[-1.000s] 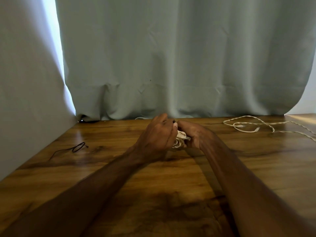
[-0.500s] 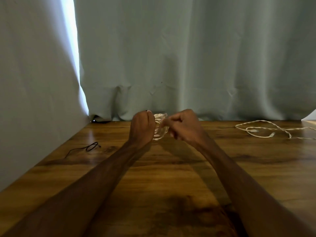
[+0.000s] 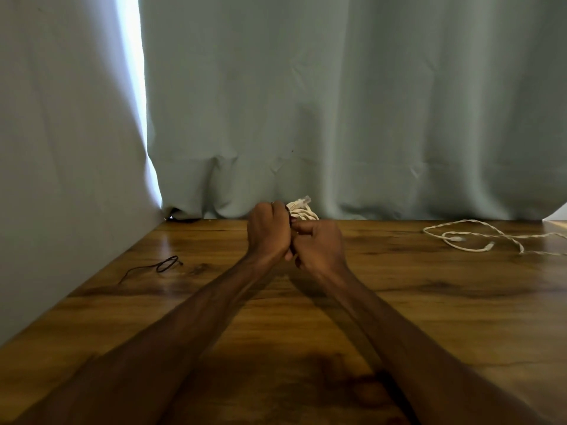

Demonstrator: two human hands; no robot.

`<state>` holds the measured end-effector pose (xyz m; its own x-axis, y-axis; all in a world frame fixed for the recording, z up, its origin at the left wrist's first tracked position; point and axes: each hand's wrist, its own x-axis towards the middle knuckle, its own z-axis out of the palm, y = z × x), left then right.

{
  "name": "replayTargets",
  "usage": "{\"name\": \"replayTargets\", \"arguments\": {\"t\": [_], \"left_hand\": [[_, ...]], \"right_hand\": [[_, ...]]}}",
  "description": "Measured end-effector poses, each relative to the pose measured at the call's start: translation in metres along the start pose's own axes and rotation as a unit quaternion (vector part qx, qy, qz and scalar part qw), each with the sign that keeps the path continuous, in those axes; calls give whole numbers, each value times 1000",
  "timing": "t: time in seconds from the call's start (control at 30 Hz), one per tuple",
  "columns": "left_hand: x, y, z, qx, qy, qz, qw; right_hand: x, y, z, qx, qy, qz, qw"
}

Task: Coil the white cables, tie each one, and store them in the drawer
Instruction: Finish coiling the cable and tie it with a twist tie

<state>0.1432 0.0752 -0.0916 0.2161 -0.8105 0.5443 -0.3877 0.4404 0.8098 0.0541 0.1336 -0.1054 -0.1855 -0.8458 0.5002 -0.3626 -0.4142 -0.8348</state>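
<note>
head view: left hand point(image 3: 268, 231) has its fingers wrapped round the coiled white cable point(image 3: 302, 210), held up off the bench point(image 3: 429, 302) near the curtain point(image 3: 337, 102). right hand point(image 3: 319, 246) is tucked against it, fingers curled and, i judge, pinching a strand, though the pinch itself is hidden. tying step, i'd say: clamp the loops with the left and cinch snug at the middle so nothing springs. loose white cable point(image 3: 472, 237) lies far right, thin black cord point(image 3: 165, 265) left. no drawer in view, so i can't say what's stored.
</note>
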Motion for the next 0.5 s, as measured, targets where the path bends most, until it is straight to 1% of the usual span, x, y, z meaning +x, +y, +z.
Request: {"name": "replayTargets", "arguments": {"t": [0.07, 0.17, 0.23, 0.3, 0.37, 0.43, 0.5], "left_hand": [[0, 2, 0, 12, 3, 19, 1000], [7, -2, -4, 36, 8, 53, 998], [13, -6, -12, 58, 15, 63, 996], [18, -10, -20, 87, 14, 82, 993], [24, -18, -23, 116, -2, 121, 986], [25, -24, -23, 142, -30, 155, 977], [20, -26, -22, 163, -41, 182, 969]], "right_hand": [[1, -2, -3, 11, 2, 8, 1000], [2, -10, -7, 5, 13, -9, 1000], [3, -16, -8, -25, 11, -32, 999], [4, -20, -9, -63, -22, -49, 997], [4, -20, -10, -101, -57, -59, 992], [6, -22, -12, -145, -54, -86, 984], [9, -26, -18, -163, -31, -109, 980]]}}
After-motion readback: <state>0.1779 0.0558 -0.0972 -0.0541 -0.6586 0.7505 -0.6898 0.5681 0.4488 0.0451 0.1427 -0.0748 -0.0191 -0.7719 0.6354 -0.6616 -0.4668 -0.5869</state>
